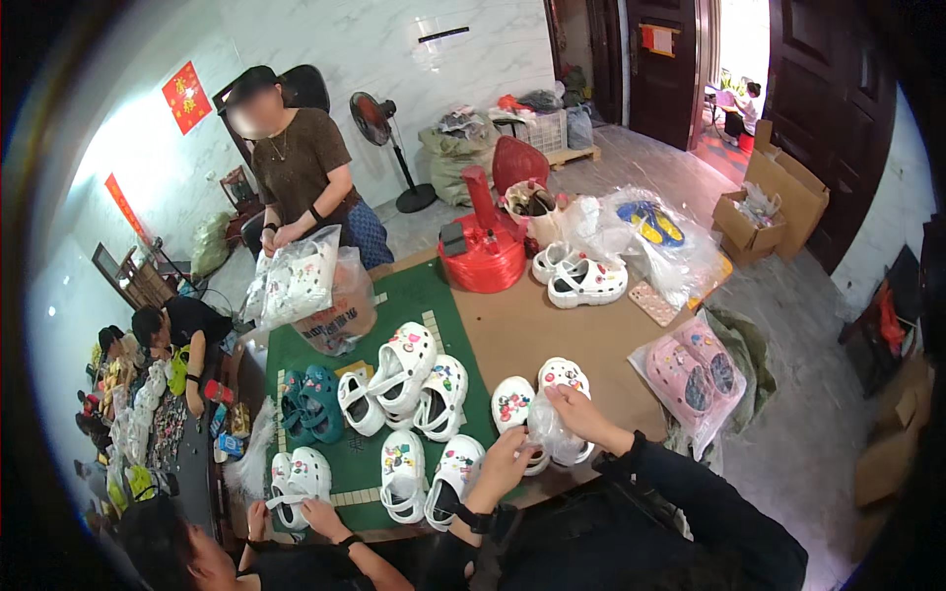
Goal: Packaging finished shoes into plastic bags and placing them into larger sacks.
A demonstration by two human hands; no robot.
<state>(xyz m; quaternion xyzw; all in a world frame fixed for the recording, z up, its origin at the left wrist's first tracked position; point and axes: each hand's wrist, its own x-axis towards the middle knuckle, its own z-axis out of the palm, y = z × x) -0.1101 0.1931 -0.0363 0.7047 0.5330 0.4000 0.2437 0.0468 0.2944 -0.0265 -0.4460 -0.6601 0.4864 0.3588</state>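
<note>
A crumpled clear plastic bag [554,431] is bunched between my hands, above a pair of white clogs with colourful charms. The left clog [511,402] and the right clog [564,374] lie side by side at the table's near edge. My right hand [586,419] is closed on the bag's upper right, over the right clog. At the bag's lower left, my left hand [501,469] pinches its edge with bent fingers. The bag and my hands partly hide both clogs' heels. Left of my left hand lies another pair of white charmed clogs [402,473].
More white clogs [404,364] and teal clogs [318,404] lie on the green mat. A co-worker's hands [320,517] hold white clogs at lower left; another person [301,163] handles bagged shoes. Bagged pink clogs [695,369] lie right, a red twine roll [483,258] beyond.
</note>
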